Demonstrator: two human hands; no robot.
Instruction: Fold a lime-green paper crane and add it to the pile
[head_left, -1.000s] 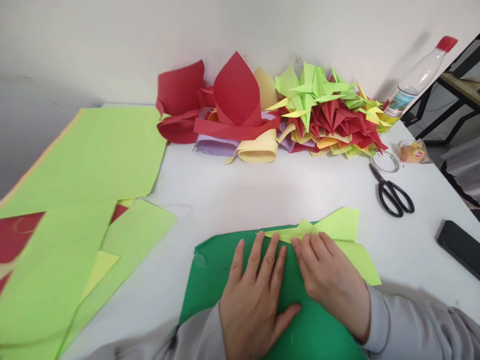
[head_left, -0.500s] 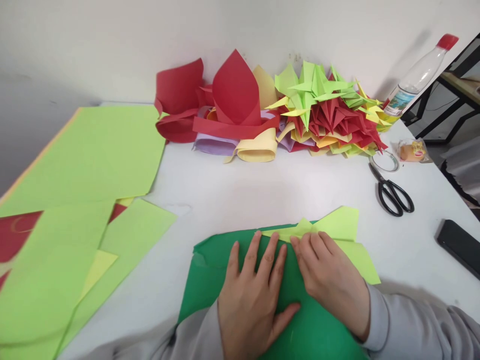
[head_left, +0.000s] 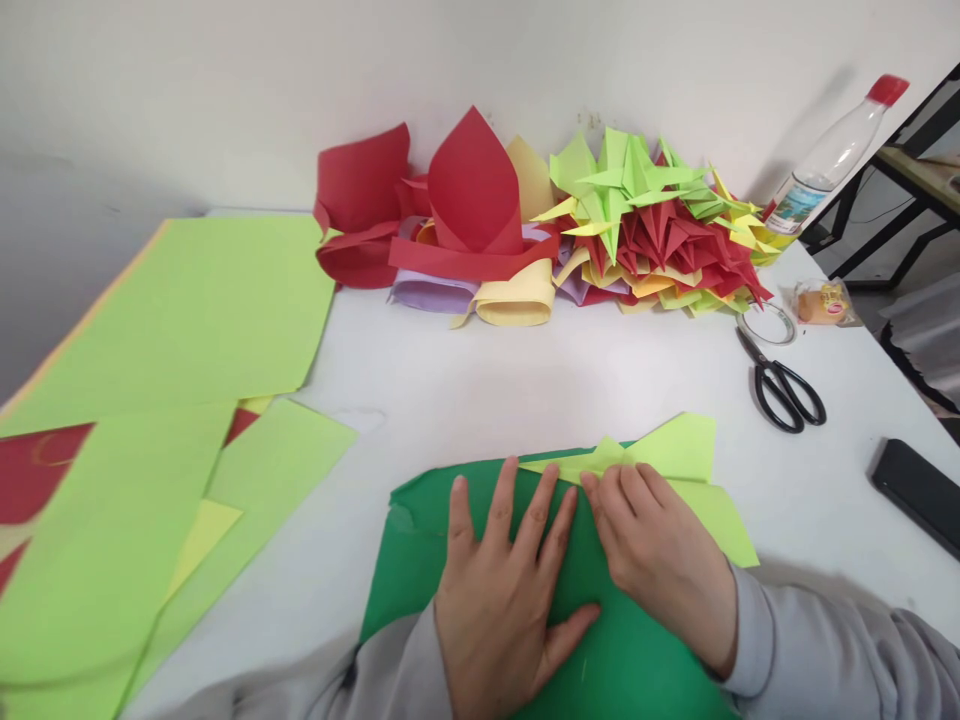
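Nearest the viewer, a person's left hand [head_left: 506,600] lies palm down with fingers spread on a dark green sheet [head_left: 416,570]. Its middle fingertips reach the narrow pointed end of a folded light-green paper [head_left: 679,447], which lies along the sheet's far edge, its broad flaps fanning out to the right. The right hand [head_left: 664,555] is curled, fingertips together on the middle of that paper; its thumb is hidden, so whether it pinches or only presses cannot be told.

The likeliest trouble is a crooked crease: the left hand seems to steady only the thin tip, so a sideways push from the right could swing the paper askew. A hard tug might tear the point. The dark green sheet, if loose, could slide on the white table [head_left: 525,375] and carry the work along.

Farther right lie black-handled scissors [head_left: 787,396], well apart from both hands. At the back, a heap of pointed folded papers [head_left: 660,235] is stacked near the wall and could topple if knocked.
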